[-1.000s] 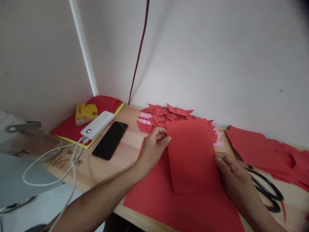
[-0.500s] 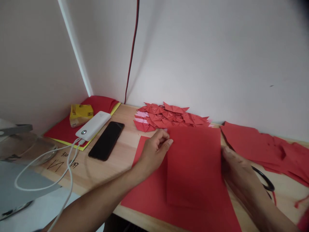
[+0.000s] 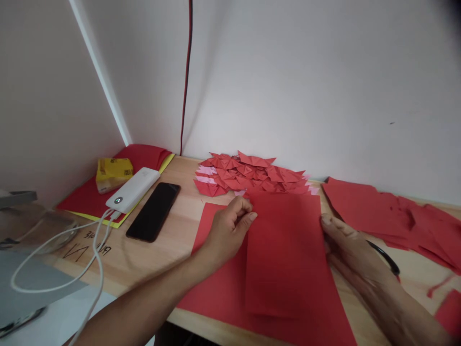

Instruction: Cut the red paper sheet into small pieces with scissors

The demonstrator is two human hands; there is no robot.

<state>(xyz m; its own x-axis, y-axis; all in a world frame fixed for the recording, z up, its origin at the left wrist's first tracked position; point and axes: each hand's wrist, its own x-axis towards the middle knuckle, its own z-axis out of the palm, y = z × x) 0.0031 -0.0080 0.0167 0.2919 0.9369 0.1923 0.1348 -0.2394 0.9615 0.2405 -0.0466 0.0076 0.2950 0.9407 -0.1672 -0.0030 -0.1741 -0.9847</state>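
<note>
Two red sheets lie stacked at the near edge of the bench (image 3: pixel 169 250): a large red sheet (image 3: pixel 212 293) underneath, reaching the front edge, and a smaller red sheet (image 3: pixel 284 254) on top of it. My left hand (image 3: pixel 228 230) pinches the smaller sheet's left edge near its far corner, the grip closed on the paper between thumb and fingertips. My right hand (image 3: pixel 351 250) lies along the same sheet's right edge, fingertips touching it. The hand is blurred, and I cannot tell whether its grip has the paper.

Just past that hand and partly hidden by it, black scissors (image 3: pixel 387 257) rest on the bench. To the left, a black phone (image 3: pixel 153 211) lies flat beside a white power bank (image 3: pixel 133 190), whose white cable (image 3: pixel 72 250) loops off toward the near left. The power bank rests on a red and yellow paper stack (image 3: pixel 93 194) in the corner, next to a yellow packet (image 3: pixel 113 174).

Beyond my hands, a pile of folded red pieces (image 3: pixel 252 175), a few showing pink, spreads along the foot of the wall. Loose red sheets (image 3: pixel 389 216) lie at far right. A red and black cable (image 3: pixel 185 72) runs up the wall (image 3: pixel 306 86).
</note>
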